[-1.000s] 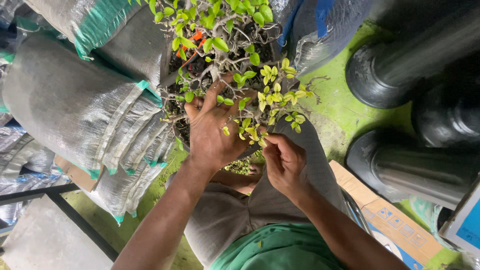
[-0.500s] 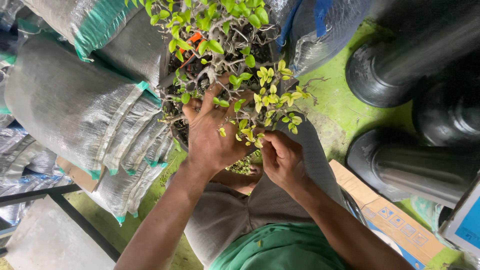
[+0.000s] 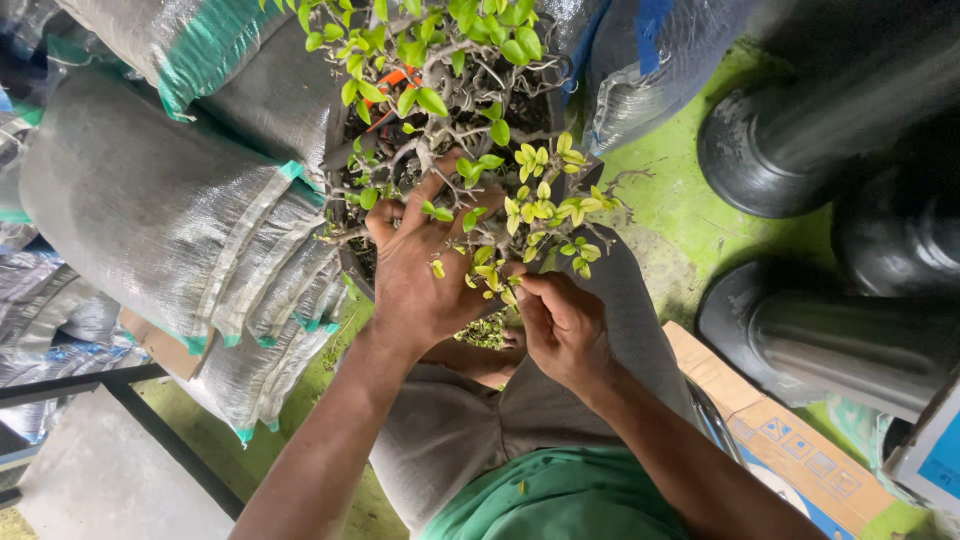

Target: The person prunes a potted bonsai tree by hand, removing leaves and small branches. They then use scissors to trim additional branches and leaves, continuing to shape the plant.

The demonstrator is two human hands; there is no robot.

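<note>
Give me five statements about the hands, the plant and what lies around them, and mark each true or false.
1. The left hand lies spread among the plant's branches. True.
2. The right hand holds orange scissors. False: it pinches at a twig with small yellow-green leaves, no tool in it.
3. Grey sacks with green edging are stacked beside the pot. True.
4. The floor is red. False: it is green.
5. Black pots lie on their sides on the floor. True.
</note>
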